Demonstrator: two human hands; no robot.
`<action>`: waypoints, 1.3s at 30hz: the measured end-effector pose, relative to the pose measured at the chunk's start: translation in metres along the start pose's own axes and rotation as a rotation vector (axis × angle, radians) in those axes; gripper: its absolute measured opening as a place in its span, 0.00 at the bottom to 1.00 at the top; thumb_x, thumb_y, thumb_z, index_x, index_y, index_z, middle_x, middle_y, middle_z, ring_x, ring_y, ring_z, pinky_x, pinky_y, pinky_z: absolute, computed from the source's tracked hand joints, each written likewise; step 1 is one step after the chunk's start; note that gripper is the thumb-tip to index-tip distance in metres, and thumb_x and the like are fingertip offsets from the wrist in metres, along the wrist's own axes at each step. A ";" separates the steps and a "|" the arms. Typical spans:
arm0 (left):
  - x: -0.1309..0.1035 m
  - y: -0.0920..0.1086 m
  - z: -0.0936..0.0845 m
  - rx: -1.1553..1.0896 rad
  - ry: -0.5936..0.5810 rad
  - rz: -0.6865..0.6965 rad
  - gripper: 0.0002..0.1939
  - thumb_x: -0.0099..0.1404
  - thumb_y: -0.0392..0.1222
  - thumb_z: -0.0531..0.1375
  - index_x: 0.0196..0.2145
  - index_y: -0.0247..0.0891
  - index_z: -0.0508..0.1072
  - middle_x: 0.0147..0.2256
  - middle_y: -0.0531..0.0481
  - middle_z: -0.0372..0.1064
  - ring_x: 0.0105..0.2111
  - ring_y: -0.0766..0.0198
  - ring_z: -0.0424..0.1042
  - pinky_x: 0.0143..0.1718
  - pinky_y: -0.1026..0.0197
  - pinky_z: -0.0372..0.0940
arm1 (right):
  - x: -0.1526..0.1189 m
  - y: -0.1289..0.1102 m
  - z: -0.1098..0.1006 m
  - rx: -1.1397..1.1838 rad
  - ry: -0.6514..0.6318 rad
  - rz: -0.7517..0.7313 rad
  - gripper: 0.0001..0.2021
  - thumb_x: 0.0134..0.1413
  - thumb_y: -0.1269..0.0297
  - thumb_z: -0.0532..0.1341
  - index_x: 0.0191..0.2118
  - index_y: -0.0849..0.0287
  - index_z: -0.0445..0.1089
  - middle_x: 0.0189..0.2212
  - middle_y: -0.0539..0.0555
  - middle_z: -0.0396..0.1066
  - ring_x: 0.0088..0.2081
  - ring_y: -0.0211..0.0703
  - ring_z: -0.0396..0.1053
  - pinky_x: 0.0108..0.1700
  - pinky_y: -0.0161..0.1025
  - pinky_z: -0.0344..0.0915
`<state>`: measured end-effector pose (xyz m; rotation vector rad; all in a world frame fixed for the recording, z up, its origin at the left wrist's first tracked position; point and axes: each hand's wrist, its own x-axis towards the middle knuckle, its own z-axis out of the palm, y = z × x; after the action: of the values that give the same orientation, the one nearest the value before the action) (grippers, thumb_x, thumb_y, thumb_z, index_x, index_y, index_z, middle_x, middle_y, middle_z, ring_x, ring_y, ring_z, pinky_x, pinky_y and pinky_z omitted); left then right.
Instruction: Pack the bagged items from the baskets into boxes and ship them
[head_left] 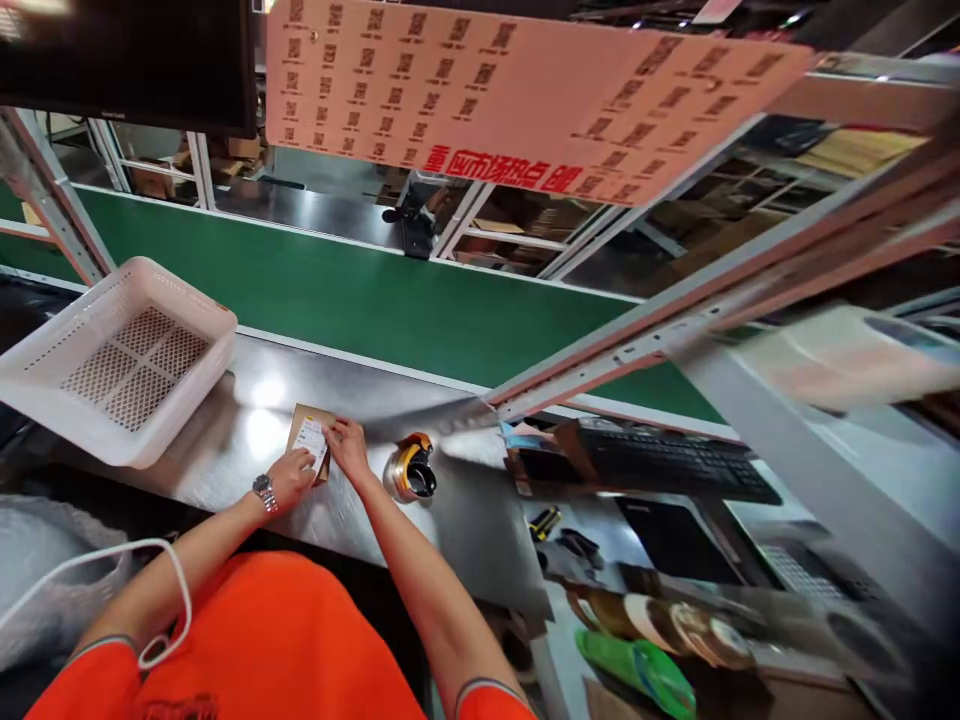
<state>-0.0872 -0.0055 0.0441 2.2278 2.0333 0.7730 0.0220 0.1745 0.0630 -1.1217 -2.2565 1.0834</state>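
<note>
A small flat cardboard box [300,420] lies on the metal table, with a white printed label [311,436] on its top face. My left hand [291,480], a metal watch at its wrist, rests with its fingers stretched over the label's lower part. At the box's right edge, the fingers of my right hand [347,450] are bent and closed on it by the label's edge; their tips are too small to make out fully. To the right of that hand stands a tape dispenser [412,470] with yellow and black parts, apart from both hands.
A white plastic basket [217,320] sits at the left. Beyond the metal table [360,520] runs a green conveyor belt [337,280]. A slanting metal post [585,360], a keyboard [675,462] and tape rolls [690,630] are on the right. A pink printed board [555,90] hangs ahead.
</note>
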 end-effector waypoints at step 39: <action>-0.117 0.153 0.064 -0.071 0.363 -1.809 0.38 0.59 0.29 0.52 0.67 0.37 0.72 0.59 0.23 0.76 0.60 0.43 0.78 0.52 0.54 0.78 | 0.022 0.029 0.030 -0.379 -0.156 -0.916 0.46 0.70 0.39 0.45 0.77 0.74 0.55 0.67 0.85 0.64 0.67 0.86 0.64 0.60 0.76 0.65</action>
<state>0.0761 -0.1188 0.0015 -0.3452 2.7660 0.7912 0.0042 0.1890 0.0216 -0.0125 -2.6911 0.3777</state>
